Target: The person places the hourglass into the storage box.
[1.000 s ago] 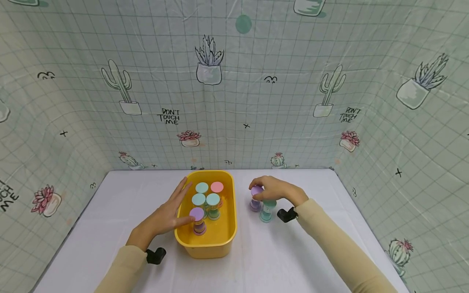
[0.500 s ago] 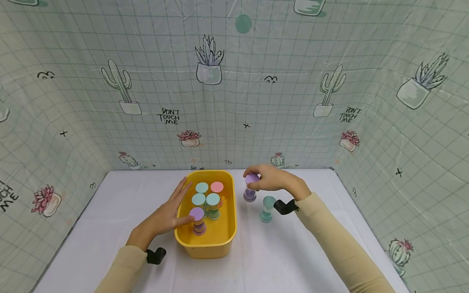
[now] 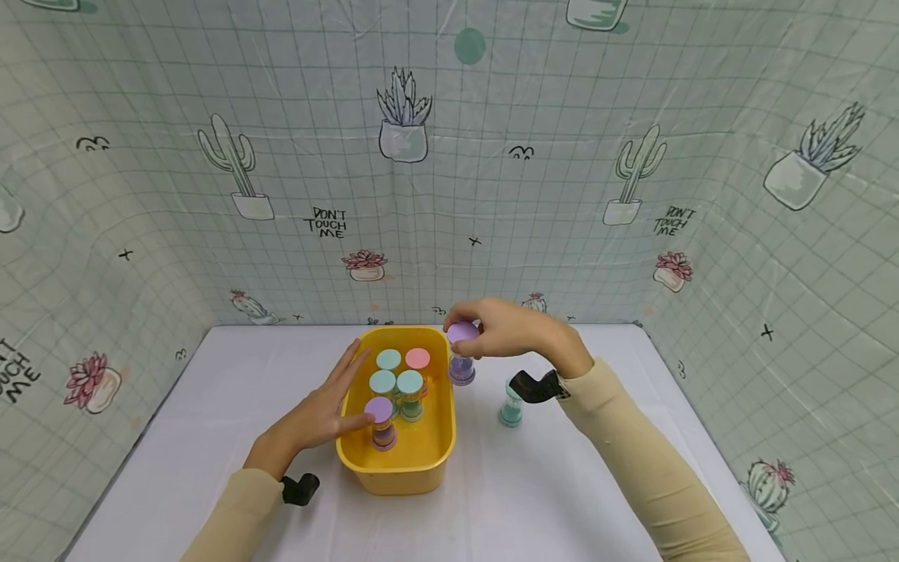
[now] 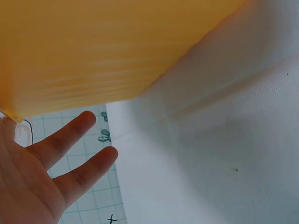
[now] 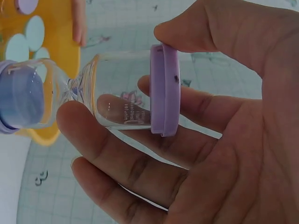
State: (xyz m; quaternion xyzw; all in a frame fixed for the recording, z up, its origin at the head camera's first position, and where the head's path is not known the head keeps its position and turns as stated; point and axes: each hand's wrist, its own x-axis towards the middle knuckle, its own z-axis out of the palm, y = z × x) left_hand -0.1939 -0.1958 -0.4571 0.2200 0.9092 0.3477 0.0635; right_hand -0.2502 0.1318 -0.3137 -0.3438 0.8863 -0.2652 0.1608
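My right hand [image 3: 509,328] grips a purple-capped hourglass [image 3: 462,368] by its top, just beside the right rim of a yellow bin [image 3: 403,482]. In the right wrist view, thumb and fingers are round the clear glass and cap of this hourglass [image 5: 165,91], with sand gathered at its far end. My left hand [image 3: 312,414] is spread at the bin's left rim, its thumb reaching over the edge close to another purple-capped hourglass [image 3: 379,410]. The left wrist view shows straight fingers [image 4: 86,172] next to the bin's outer wall [image 4: 103,56].
Inside the bin stand three hourglasses with light blue caps [image 3: 410,383] and one with a pink cap [image 3: 417,358]. A green hourglass [image 3: 511,414] stands on the white table [image 3: 562,499], partly behind my right wrist camera [image 3: 535,387]. A patterned cloth [image 3: 449,195] rises behind the table.
My right hand has moved left and away from me with the purple hourglass, from beside the green one to the bin's right rim. My left hand has stayed put.
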